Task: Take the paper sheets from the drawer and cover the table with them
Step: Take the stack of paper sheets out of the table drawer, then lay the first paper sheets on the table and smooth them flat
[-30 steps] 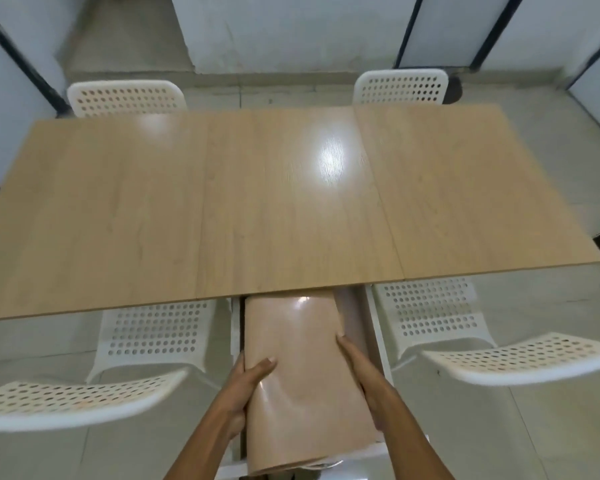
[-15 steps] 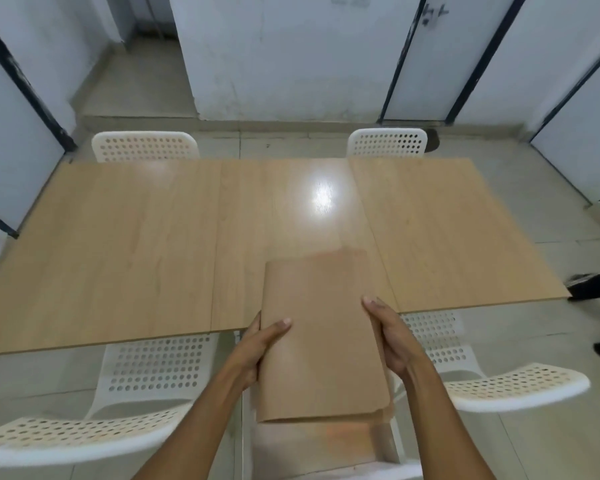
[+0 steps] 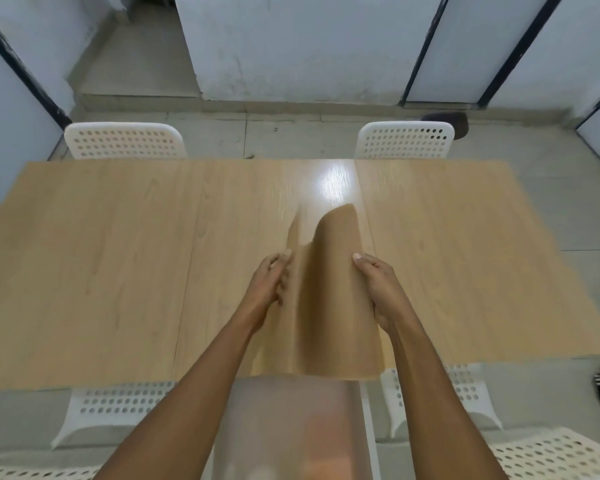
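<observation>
Where 0.5 s ago the paper sheets (image 3: 329, 299) hung flat at the table (image 3: 101, 254) edge, they're now over the tabletop near its front-centre, buckled w/ far end curling up. Left hand (image 3: 269, 284) & right hand (image 3: 378, 289) each pinch a side edge — drawer (image 3: 291, 427) open below, blurred.

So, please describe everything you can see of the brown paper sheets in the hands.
The brown paper sheets look thin, smooth and tan, motion-blurred. The left hand and right hand grip their side edges. They are lifted above the light wooden table, far end curling upward, near edge hanging over the table's front edge.
</observation>
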